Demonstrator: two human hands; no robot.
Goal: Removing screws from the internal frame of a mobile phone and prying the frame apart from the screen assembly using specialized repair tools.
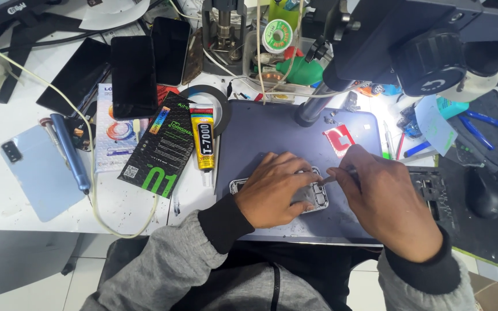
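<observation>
Opened silver-framed phone chassis (pixel 316 194) lies on the grey work mat (pixel 272 129) of the white table (pixel 7 190), long axis left-right. Left hand (pixel 275 190) flat on it, pinning its middle. Right hand (pixel 390 201), just right of it, pinches thin metal tweezers (pixel 336 177); tip points left onto chassis's right end.
</observation>
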